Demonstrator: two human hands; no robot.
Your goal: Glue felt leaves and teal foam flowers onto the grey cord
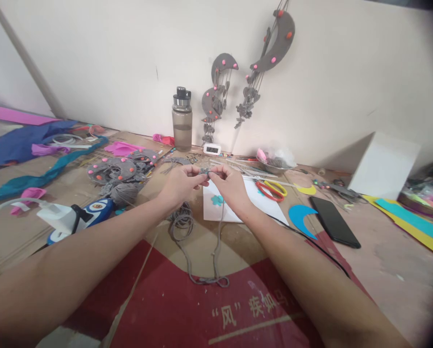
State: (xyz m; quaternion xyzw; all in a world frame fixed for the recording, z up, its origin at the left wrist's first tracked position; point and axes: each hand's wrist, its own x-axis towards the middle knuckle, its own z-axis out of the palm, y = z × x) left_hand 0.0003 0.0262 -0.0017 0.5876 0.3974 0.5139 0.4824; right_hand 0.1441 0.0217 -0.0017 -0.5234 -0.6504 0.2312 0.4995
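My left hand (183, 184) and my right hand (229, 185) meet in front of me, fingers closed in a pinch. Between the fingertips is a small grey piece (204, 171), mostly covered, so its exact shape is unclear. Grey cord (218, 241) hangs from beneath my right hand, loops over the cardboard and runs to a loose coil (182, 220) below my left hand. Under the hands lies a white sheet of paper (211, 213) with a teal flower cutout (217, 199) on it. Red-and-yellow-handled scissors (273, 190) rest just right of my right hand.
Right of the paper are a blue crescent (299, 218) and a black phone (333, 220). On the left, grey dotted crescents (111, 171) lie near a power strip with a plug (62, 217). A water bottle (182, 123) stands at the back; crescent hangings (274, 46) hang on the wall.
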